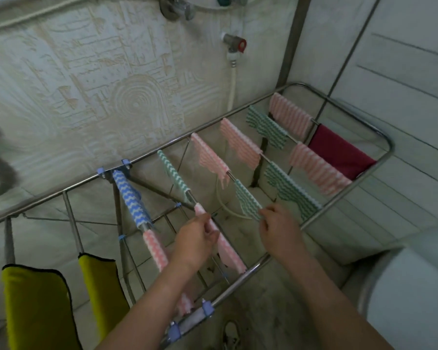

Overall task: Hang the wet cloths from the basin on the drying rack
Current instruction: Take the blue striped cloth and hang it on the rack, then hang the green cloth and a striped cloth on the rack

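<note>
Nearest, my left hand pinches the pink cloth under its fingers, my right hand the green cloth just ahead, likely spreading both flat to dry.

Standing here, I can read no writing, number or brand anywhere. The pink cloth at six o'clock and the green cloth at five o'clock on the drying rack carry only zigzag stripes. The wall tile at ten o'clock shows raised patterns, not letters, and the red-capped valve at twelve o'clock bears no legible mark
</note>
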The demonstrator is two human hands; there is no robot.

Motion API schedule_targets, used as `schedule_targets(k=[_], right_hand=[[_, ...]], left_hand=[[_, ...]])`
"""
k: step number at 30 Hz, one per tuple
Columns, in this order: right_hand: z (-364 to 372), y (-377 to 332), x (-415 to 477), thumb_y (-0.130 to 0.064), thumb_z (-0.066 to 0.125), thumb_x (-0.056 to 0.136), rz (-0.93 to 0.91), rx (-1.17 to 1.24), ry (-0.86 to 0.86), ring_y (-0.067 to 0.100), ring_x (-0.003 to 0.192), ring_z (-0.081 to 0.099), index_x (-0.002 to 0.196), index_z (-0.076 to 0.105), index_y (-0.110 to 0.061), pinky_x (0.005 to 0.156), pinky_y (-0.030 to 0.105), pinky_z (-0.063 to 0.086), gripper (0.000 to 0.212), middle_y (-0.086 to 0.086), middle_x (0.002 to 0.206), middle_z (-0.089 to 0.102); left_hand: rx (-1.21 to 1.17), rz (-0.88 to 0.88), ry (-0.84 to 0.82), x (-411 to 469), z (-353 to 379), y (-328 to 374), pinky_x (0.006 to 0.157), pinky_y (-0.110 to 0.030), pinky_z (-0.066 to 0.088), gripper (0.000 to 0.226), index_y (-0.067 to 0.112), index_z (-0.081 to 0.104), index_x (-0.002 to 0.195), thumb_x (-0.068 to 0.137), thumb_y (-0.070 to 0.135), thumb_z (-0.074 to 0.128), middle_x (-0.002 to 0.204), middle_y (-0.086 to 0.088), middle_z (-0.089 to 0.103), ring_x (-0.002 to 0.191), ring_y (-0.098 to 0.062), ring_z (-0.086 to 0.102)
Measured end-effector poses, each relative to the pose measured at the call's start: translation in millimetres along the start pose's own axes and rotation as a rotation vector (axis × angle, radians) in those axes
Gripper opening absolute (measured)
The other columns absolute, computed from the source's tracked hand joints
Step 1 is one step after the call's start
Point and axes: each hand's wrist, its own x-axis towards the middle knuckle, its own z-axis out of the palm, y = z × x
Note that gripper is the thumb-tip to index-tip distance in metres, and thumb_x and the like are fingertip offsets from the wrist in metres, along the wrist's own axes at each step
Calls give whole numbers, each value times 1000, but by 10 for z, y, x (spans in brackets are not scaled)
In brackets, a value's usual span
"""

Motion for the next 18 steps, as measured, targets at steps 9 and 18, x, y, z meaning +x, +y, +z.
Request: schedule_targets(k=[9,18], right_hand=[[-162,-33,-759,-9,62,87,399,696,35,15,88,62,102,68,-24,79,26,47,22,2,101,69],[-391,-30,-1924,-6,52,95,628,1057,239,8,57,58,100,68,-4,53,16,45,17,4,75,68]], left_hand=[[-208,171,-15,-395,-155,220,67,-15,37,23,16,68,112,93,20,57,94,2,67,81,-8,55],[-363,447,-266,-959,-49,693,64,-27,46,14,10,71,86,91,12,58,62,2,61,61,-8,55]])
